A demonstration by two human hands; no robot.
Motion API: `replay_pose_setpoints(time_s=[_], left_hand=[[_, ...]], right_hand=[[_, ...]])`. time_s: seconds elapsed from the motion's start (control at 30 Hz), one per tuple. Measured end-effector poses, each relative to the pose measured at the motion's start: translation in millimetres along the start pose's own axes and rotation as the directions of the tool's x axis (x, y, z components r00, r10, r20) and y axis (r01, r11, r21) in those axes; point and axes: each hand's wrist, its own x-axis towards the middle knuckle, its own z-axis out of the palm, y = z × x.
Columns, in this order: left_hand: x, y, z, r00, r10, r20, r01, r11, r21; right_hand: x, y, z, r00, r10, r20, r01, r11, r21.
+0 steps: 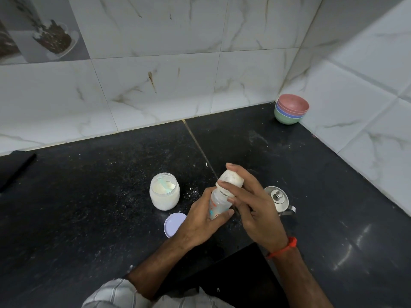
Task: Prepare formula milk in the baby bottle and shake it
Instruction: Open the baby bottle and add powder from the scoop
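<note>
A clear baby bottle (pixel 217 203) with coloured print is held tilted above the black counter (pixel 89 196). My left hand (pixel 201 221) wraps around its body from the left. My right hand (pixel 251 203) lies over the bottle's domed, whitish cap (pixel 231 177), with fingers around the cap and neck. Left of the bottle stands an open jar of white formula powder (pixel 164 192) with a pale green scoop (pixel 164 185) lying in it. The jar's lilac lid (pixel 174 224) rests flat on the counter beside my left wrist.
A small steel lidded pot (pixel 279 200) stands just right of my right hand. A stack of coloured bowls (pixel 291 108) sits in the far right corner against the tiled wall. Spilled white powder speckles the counter around the jar. A dark object lies at the far left edge.
</note>
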Motion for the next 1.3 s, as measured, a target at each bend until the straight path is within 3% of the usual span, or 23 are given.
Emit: replay_pose_setpoints(time_s=[0.07,0.17,0.3,0.4,0.53,0.63,0.77,0.9,1.0,1.07,1.13,1.2,1.3], left_hand=[[1.0,-0.2,-0.1,1.0,0.002,-0.001,-0.002,1.0,0.006],[2.1,-0.8,-0.5,1.0,-0.001,-0.008,0.001,1.0,0.009],[2.9,1.2,-2.0,1.0,-0.006,0.003,0.006,1.0,0.018],[3.5,-0.2,-2.0,1.0,-0.013,0.002,0.013,1.0,0.017],[3.8,1.8,-3.8,1.0,-0.006,0.007,0.006,0.999,0.043],[6.1,1.7,-3.4,1.0,-0.002,-0.004,0.002,0.999,0.049],[6.2,2.2,-4.6,1.0,0.003,0.012,-0.004,0.998,0.055],[8.0,0.0,-2.8,1.0,0.002,0.0,-0.002,0.999,0.041],[8.2,0.5,-2.8,1.0,0.022,-0.017,-0.021,0.998,0.06],[9.3,-0.7,-2.9,1.0,0.024,-0.017,-0.023,0.998,0.056],[10.2,-3.6,-2.3,1.0,0.011,-0.012,-0.01,0.999,0.049],[9.5,-6.4,-1.8,1.0,0.008,-0.009,-0.007,0.998,0.064],[7.8,-9.7,-3.5,1.0,0.003,-0.024,-0.001,0.996,0.085]], right_hand=[[0.4,2.1,-0.9,0.998,0.006,-0.064,-0.008,1.0,-0.02],[1.8,1.9,-1.5,1.0,0.013,0.028,-0.013,1.0,0.019],[0.6,3.1,-0.4,0.998,0.012,-0.061,-0.012,1.0,0.002],[2.1,3.6,-2.2,1.0,0.018,0.02,-0.018,0.999,0.034],[1.7,2.4,-4.1,0.989,0.017,-0.146,-0.018,1.0,-0.003],[3.1,6.9,-3.9,1.0,0.014,0.014,-0.015,0.999,0.038],[2.9,4.8,-1.8,0.991,-0.004,-0.134,0.007,1.0,0.023],[3.6,9.1,-0.2,1.0,-0.006,0.008,0.006,0.998,0.066],[2.4,7.5,1.9,0.991,-0.003,-0.132,0.009,0.999,0.041],[2.3,10.0,0.4,0.993,0.019,-0.118,-0.013,0.999,0.051],[-0.4,18.9,2.0,0.994,0.107,0.018,-0.108,0.984,0.144],[-5.1,26.7,6.6,0.975,0.22,0.0,-0.21,0.928,0.309],[-9.9,31.9,9.8,0.852,0.518,-0.08,-0.346,0.67,0.656]])
